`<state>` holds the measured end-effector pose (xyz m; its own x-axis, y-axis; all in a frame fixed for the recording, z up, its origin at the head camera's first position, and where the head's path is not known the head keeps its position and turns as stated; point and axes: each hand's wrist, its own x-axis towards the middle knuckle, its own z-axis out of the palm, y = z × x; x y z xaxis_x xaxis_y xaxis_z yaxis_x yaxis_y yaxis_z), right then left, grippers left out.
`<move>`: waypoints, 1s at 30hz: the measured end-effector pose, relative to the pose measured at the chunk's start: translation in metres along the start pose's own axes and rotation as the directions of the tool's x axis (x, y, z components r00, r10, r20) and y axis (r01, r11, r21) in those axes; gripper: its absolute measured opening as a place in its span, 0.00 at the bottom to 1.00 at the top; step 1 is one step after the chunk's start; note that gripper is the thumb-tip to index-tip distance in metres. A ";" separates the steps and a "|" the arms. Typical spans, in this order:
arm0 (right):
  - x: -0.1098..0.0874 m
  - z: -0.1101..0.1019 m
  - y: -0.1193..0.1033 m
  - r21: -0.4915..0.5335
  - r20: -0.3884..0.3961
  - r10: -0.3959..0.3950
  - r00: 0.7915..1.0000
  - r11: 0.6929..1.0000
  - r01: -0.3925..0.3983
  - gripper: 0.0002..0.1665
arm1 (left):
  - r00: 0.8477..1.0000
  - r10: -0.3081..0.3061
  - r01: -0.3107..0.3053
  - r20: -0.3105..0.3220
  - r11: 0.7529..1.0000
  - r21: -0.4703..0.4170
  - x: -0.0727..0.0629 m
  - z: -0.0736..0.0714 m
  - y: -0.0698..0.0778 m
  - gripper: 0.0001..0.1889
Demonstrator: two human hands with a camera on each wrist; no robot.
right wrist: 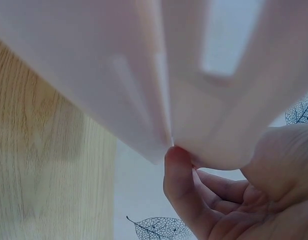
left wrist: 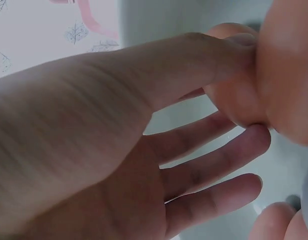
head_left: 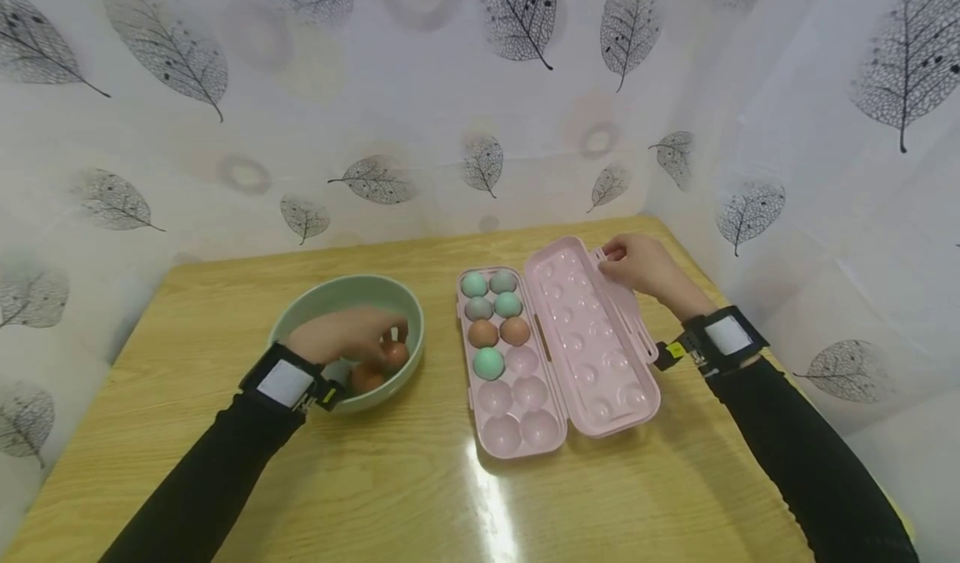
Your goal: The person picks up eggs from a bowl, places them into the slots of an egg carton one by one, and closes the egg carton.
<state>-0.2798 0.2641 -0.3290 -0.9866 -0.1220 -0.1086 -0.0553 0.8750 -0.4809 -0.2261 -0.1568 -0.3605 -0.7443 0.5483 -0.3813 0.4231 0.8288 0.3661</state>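
My left hand (head_left: 341,336) reaches into a pale green bowl (head_left: 285,313). Its thumb and fingertips pinch a brown egg (left wrist: 236,97), which lies against another brown egg (left wrist: 289,75). More eggs sit low in the bowl, partly hidden by the hand. A pink egg carton (head_left: 522,361) lies open on the table. Green, greyish and brown eggs fill its far cups, and a green egg (head_left: 488,364) sits nearest me. At the far right corner of the raised lid (head_left: 581,338), my right hand (head_left: 648,267) pinches the lid's side flap (right wrist: 214,135) between thumb and fingers.
Both things stand on a wooden table (head_left: 390,488), the bowl left of the carton. A white cloth (head_left: 420,88) with a leaf print hangs behind the table and along its sides. Each wrist wears a strapped camera band.
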 end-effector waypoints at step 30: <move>0.000 0.001 0.000 0.008 0.007 0.009 1.000 1.000 -0.009 0.27 | 0.982 -0.018 0.009 -0.186 0.999 -0.051 -0.004 -0.003 -0.001 0.16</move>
<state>-0.2795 0.2638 -0.3301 -0.9860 -0.1174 -0.1186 -0.0453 0.8722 -0.4871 -0.2249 -0.1607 -0.3572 -0.8351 0.5028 -0.2231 0.3895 0.8270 0.4055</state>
